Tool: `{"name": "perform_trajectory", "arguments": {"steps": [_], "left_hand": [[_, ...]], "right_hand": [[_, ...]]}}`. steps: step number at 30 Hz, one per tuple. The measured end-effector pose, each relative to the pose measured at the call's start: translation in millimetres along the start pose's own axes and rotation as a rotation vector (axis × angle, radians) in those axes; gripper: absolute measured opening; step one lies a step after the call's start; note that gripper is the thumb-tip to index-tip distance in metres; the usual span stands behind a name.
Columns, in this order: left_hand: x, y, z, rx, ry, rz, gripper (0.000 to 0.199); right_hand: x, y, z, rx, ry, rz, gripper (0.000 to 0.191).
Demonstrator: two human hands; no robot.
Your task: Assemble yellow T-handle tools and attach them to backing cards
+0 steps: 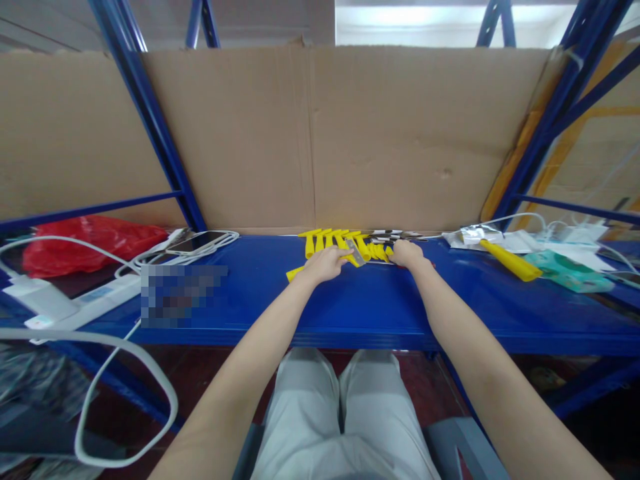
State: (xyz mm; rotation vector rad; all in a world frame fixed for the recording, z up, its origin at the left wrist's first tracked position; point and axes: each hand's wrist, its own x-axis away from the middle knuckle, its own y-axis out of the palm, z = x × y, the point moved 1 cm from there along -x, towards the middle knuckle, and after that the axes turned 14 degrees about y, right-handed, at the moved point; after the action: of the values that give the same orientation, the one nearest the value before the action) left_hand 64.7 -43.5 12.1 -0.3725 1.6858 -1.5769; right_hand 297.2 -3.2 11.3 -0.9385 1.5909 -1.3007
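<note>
My left hand (324,264) is closed around a yellow-handled scraper (357,254). Its flat grey metal blade points right, and the handle's end sticks out behind my hand. Just beyond lies a row of yellow T-shaped pieces (325,241), side by side on the blue shelf. More small yellow pieces (379,251) are bunched between my two hands. My right hand (406,253) is curled at the right end of this bunch, its fingertips mostly hidden. A bit of red shows beside it. Black-and-white strips (395,235) lie behind my right hand.
A blue metal shelf (370,307) bears everything, with a cardboard wall (380,133) behind. At left are a red plastic bag (90,245), a power strip (105,300), a phone (197,243) and cables. A yellow tapered piece (513,261) and a green packet (573,270) lie right.
</note>
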Motion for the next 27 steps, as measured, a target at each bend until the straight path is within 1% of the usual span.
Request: {"name": "perform_trajectory", "arguments": {"steps": [4,8,11,14,18,20,21,22,23,24,27], "left_hand": [[-1.4,3.7,-5.1,0.019,0.014,0.02,0.041],[-3.3,7.4,-9.0,0.039,0.031,0.046,0.039],[-3.8,8.8,-10.6,0.029,0.033,0.063,0.038],[-3.8,9.3,-12.0,0.015,0.032,0.077,0.037],[-3.8,10.1,-14.2,0.014,0.038,0.092,0.036],[-3.9,10.5,-14.9,0.018,0.053,0.103,0.035],[-3.9,10.6,-15.0,0.024,0.061,0.108,0.035],[-4.0,10.7,-15.0,0.031,0.067,0.112,0.035],[-4.1,10.7,-15.0,0.039,0.071,0.115,0.035],[-4.2,10.7,-14.9,0.045,0.074,0.116,0.035],[-4.7,10.6,-14.7,0.048,0.081,0.108,0.036]], "right_hand": [[0.4,2.2,0.0,-0.013,-0.003,0.045,0.04],[3.4,0.3,2.4,-0.022,0.058,0.047,0.041],[5.4,-3.3,3.8,-0.076,0.088,0.072,0.038],[7.3,-8.8,3.4,-0.204,0.064,0.173,0.032],[8.4,-16.4,0.4,-0.451,0.032,0.344,0.024],[7.7,-18.7,-2.4,-0.577,0.022,0.396,0.017],[7.2,-19.2,-4.2,-0.645,0.016,0.398,0.014],[6.8,-19.2,-6.3,-0.723,0.013,0.375,0.012],[6.6,-18.8,-8.6,-0.814,0.017,0.326,0.011],[6.8,-18.1,-11.0,-0.916,0.028,0.255,0.011],[10.7,-15.1,-18.1,-1.243,0.097,-0.016,0.007]]}}
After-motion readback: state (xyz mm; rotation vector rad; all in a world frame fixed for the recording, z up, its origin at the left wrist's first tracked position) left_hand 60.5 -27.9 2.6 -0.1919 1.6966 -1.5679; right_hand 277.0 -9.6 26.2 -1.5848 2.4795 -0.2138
